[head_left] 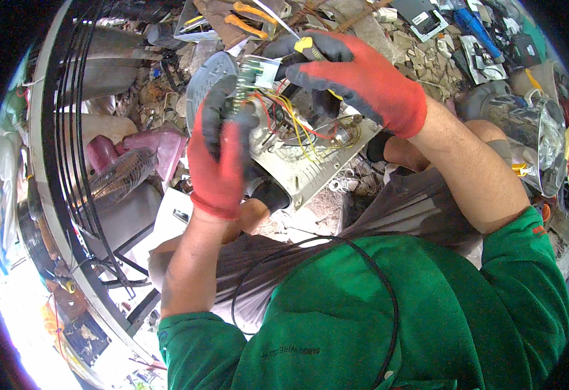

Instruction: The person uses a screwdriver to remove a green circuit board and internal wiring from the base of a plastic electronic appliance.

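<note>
My left hand [219, 153], in a red and black glove, has its fingers curled at the edge of a small green circuit board [250, 77] with a pale block on it. The fingertips are partly blurred. In my right hand [369, 81], gloved alike, is a screwdriver [306, 45] with a yellow and black handle; its thin shaft points up and away to the left. Below both hands lies an opened beige plastic housing [297, 179], tilted between my legs. Yellow and red wires [289, 112] run from near the board into it.
A grey rounded plastic part [207, 81] is beside my left hand. Farther off are orange-handled pliers [248, 23] on a box and a blue tube-shaped tool [476, 32]. Scrap pieces [421, 65] cover the ground. A metal frame [53, 149] stands left, a clear bucket [549, 153] right.
</note>
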### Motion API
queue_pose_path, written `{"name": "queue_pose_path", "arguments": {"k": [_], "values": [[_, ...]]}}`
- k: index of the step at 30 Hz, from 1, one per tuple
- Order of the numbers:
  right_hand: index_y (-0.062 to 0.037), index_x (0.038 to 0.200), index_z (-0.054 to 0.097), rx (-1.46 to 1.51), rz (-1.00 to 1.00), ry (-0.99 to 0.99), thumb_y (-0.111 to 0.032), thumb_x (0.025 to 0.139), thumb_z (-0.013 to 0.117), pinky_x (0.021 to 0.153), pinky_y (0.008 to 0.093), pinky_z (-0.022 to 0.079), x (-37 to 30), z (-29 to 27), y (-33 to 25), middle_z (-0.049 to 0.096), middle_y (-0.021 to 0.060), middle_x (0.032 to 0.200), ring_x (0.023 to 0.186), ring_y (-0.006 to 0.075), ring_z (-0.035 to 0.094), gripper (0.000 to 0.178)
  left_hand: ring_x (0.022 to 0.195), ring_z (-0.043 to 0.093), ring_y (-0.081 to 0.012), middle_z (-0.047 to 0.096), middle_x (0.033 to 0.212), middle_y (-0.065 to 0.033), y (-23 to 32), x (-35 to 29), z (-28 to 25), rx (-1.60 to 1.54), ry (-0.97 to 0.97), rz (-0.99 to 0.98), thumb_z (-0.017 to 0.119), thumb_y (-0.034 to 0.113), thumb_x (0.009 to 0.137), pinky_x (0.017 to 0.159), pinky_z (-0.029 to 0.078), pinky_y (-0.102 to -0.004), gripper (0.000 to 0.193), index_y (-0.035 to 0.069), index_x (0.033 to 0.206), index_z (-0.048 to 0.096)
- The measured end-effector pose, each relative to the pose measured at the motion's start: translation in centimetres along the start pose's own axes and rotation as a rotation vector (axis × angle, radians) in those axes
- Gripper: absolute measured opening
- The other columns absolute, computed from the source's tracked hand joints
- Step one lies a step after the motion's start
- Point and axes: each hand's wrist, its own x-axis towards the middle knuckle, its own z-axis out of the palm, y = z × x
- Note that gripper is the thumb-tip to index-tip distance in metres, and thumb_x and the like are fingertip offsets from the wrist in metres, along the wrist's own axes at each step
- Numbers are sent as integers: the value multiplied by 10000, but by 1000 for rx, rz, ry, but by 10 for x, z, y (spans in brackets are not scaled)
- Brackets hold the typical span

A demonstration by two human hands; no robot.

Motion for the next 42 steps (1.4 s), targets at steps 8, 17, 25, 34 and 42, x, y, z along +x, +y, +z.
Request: {"name": "queue_pose_path", "arguments": {"k": [8,17,25,34,42], "values": [[-75,1280,605,5,35,28,-219,972,556,606,215,468,-6,2,-9,673,30,1068,883,59,601,344,887,696,-319,693,1078,-137,7,13,-1,-783,-13,-569,521,457,974,876,548,-485,487,54,1240,584],[-54,1088,682,-34,-1,47,-262,899,669,656,268,505,-4,3,-1,680,8,837,730,75,609,282,966,679,-317,663,1169,-127,12,13,6,-774,33,-557,537,445,968,902,536,-543,470,72,1250,585],[-35,1012,690,-52,-6,20,-281,848,734,698,279,502,-5,13,2,683,10,828,745,75,592,298,1042,650,-294,649,1196,-103,11,13,9,-733,-12,-525,546,483,956,916,529,-511,491,95,1255,585],[-48,1029,712,-139,23,94,-223,848,712,764,297,498,-16,32,-4,708,23,891,795,90,599,252,929,620,-155,646,1100,-54,31,-13,33,-514,-44,-404,482,437,1016,839,503,-295,477,58,1298,542],[-33,1014,708,-38,-5,110,-204,850,692,718,309,501,-16,35,7,694,41,852,765,98,591,237,1088,611,-222,585,1217,-124,46,-18,38,-499,-253,-369,432,472,1020,934,507,-381,543,38,1346,450]]}}
